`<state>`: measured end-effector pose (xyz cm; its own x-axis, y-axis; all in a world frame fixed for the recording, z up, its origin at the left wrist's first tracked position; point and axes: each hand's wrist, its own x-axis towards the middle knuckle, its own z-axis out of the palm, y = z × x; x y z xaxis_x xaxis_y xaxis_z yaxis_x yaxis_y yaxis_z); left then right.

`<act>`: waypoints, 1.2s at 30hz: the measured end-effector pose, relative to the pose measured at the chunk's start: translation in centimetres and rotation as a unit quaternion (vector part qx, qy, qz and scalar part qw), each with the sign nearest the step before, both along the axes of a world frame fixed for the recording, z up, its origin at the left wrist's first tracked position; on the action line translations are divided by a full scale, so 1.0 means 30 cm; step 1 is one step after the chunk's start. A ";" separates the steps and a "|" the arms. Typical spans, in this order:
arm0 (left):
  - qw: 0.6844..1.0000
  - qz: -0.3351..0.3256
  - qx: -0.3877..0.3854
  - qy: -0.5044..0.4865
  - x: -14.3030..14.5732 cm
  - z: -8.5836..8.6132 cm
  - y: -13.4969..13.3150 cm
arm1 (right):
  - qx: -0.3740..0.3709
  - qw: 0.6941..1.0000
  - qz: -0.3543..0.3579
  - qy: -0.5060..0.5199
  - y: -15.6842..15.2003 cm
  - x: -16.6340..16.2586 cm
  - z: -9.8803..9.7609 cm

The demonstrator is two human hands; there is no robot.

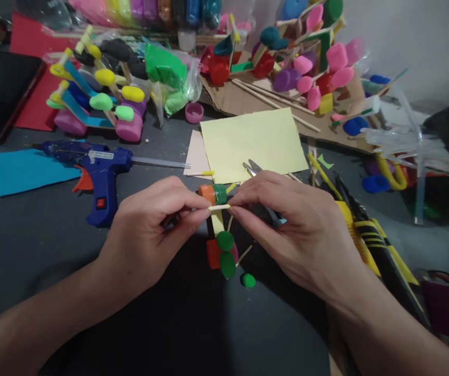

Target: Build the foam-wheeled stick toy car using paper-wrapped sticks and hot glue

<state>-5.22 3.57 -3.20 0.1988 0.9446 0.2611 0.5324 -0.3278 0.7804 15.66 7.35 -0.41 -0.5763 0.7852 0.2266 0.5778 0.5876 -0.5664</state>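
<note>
Between my two hands is a short, thin pale stick (220, 207) with yellow ends. My left hand (154, 224) pinches its left end with thumb and forefinger. My right hand (291, 219) pinches the other end the same way. Just below and behind lies a small model vehicle (217, 224) with a pale yellow strip for a body. Orange and green wheels (212, 194) sit at its far end. Two green discs (226, 250) and a red-orange wheel (212, 254) show at its near end. A loose green blob (248, 280) rests beside it on the dark table.
A blue glue gun (103, 177) lies left on blue paper (13, 169). Scissors (252, 167) and yellow paper (248, 136) lie beyond my hands. Finished-looking models (99, 99) stand at the back left, more on cardboard (228, 96). Yellow-and-black tools (373, 240) lie right.
</note>
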 end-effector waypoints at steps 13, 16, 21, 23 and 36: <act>1.000 -0.003 0.002 -0.002 0.002 -0.003 0.003 | 0.006 1.000 -0.006 -0.006 -0.002 0.006 -0.003; 1.000 -0.006 -0.008 -0.001 -0.001 -0.002 0.003 | 0.001 1.000 -0.010 -0.014 -0.005 0.006 0.002; 1.000 -0.005 -0.006 -0.001 -0.003 -0.004 0.004 | -0.001 1.000 -0.012 -0.021 -0.005 0.004 0.005; 1.000 -0.005 -0.007 0.000 -0.002 -0.004 0.003 | -0.001 1.000 -0.010 -0.021 -0.005 0.003 0.004; 1.000 -0.007 -0.001 0.000 -0.001 -0.008 0.005 | 0.005 1.000 -0.005 -0.025 -0.003 0.006 -0.001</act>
